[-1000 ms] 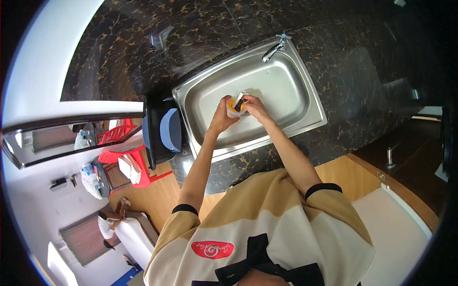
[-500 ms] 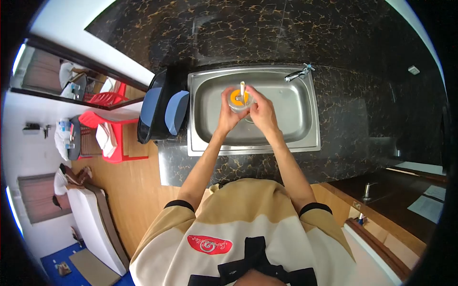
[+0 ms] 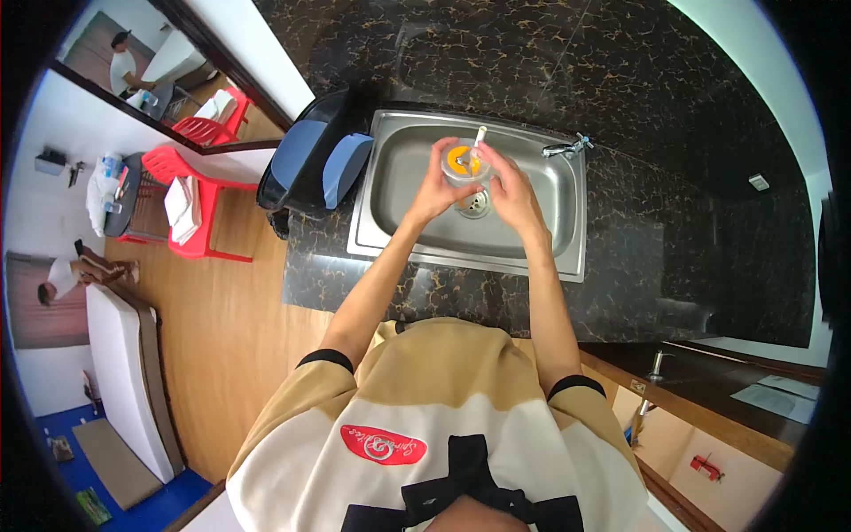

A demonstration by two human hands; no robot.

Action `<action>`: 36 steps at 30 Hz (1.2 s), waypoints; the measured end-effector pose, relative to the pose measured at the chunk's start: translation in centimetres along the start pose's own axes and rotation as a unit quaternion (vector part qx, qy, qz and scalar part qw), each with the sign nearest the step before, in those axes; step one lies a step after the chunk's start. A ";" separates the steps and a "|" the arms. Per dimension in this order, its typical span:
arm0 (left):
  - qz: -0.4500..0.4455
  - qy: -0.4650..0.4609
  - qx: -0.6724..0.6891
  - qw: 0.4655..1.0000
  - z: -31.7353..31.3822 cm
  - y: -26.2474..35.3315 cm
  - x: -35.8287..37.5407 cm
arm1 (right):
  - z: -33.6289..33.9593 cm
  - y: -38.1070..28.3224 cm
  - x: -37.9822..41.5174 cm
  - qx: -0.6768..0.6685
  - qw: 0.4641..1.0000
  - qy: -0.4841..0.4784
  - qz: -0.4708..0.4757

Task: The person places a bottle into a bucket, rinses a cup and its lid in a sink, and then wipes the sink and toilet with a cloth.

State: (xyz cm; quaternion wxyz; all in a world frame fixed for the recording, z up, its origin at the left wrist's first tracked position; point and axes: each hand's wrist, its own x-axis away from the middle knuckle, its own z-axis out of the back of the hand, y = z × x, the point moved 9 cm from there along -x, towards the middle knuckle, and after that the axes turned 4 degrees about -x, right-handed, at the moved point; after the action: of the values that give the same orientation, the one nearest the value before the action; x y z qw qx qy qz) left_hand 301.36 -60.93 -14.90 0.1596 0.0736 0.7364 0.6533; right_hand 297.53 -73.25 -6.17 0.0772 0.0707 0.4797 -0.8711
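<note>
Over the sink (image 3: 567, 239) is a clear cup-like container (image 3: 450, 170) with an orange ring on top and a pale straw-like tube (image 3: 480, 135) sticking up. My left hand (image 3: 433, 188) wraps around its left side, with the thumb along the near side. My right hand (image 3: 512, 191) closes on its right side, fingertips at the rim beside the tube. The container's lower part is partly hidden by my hands. The sink drain (image 3: 477, 206) shows below, between my hands.
A chrome faucet (image 3: 564, 149) stands at the sink's upper right corner. Left of the sink is a black bin (image 3: 330, 115) with blue flaps (image 3: 347, 168). Dark marbled counter (image 3: 461, 66) surrounds the sink. A red chair (image 3: 213, 226) and a person (image 3: 64, 279) are farther left.
My view has turned and shifted, so the sink appears tilted. The container remains in both hands, and my right fingers have spread slightly around its right side. The drain is more exposed.
</note>
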 end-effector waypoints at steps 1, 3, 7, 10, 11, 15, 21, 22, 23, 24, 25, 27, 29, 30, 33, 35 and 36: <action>-0.005 0.014 0.000 1.000 0.4 -0.4 0.5 | 0.4 -1.4 0.1 0.009 1.000 0.009 0.012; -0.014 0.044 -0.002 0.999 1.4 -0.9 1.4 | 0.8 -2.2 0.4 0.006 0.999 0.027 0.018; 0.027 0.096 0.038 0.994 3.5 -0.7 3.4 | 2.0 2.3 1.6 -0.070 0.992 0.061 -0.084; 0.001 0.144 0.017 0.989 6.4 0.0 4.5 | -1.1 13.8 3.7 -0.031 0.980 0.028 -0.193; 0.009 0.162 -0.006 0.987 7.3 -0.3 4.7 | -2.7 17.0 4.4 0.015 0.975 -0.007 -0.221; 0.018 0.206 -0.087 0.974 9.2 -0.3 6.4 | -8.7 24.9 7.4 0.206 0.944 -0.169 -0.196; 0.078 0.219 -0.054 0.971 9.7 -0.2 9.1 | -12.7 30.5 5.1 0.359 0.885 -0.262 -0.138; 0.085 0.228 -0.037 0.969 9.6 -0.5 9.7 | -13.1 30.6 4.7 0.353 0.894 -0.253 -0.114; 0.090 0.232 -0.037 0.968 9.7 -0.6 10.1 | -13.5 30.6 4.4 0.345 0.902 -0.244 -0.089; 0.095 0.237 -0.037 0.966 9.9 -0.9 10.5 | -14.3 31.3 4.4 0.347 0.898 -0.259 -0.077; 0.100 0.242 -0.036 0.965 10.1 -1.1 11.0 | -15.1 31.9 4.3 0.347 0.894 -0.275 -0.065; 0.108 0.246 -0.038 0.963 10.4 -1.6 11.7 | -16.2 32.5 4.3 0.345 0.889 -0.298 -0.048; 0.107 0.249 -0.040 0.962 10.4 -1.8 12.3 | -16.5 32.4 4.2 0.338 0.886 -0.315 -0.038; 0.107 0.253 -0.042 0.961 10.4 -1.9 12.5 | -16.6 32.5 4.1 0.331 0.885 -0.326 -0.040; 0.109 0.244 -0.072 0.961 10.5 -1.9 12.9 | -16.9 32.7 4.0 0.322 0.873 -0.364 -0.042; 0.114 0.246 -0.033 0.962 10.3 -2.0 13.1 | -16.7 32.5 3.7 0.327 0.879 -0.344 -0.039; 0.114 0.248 -0.035 0.962 10.3 -2.0 13.1 | -16.6 32.3 3.5 0.328 0.889 -0.319 -0.032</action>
State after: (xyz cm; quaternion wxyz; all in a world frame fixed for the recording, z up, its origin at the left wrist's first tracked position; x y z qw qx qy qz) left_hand 292.69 -47.40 -19.62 -0.1006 -0.0127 0.7165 0.6902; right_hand 301.51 -76.47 -42.31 0.1708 -0.2055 0.1183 -0.9563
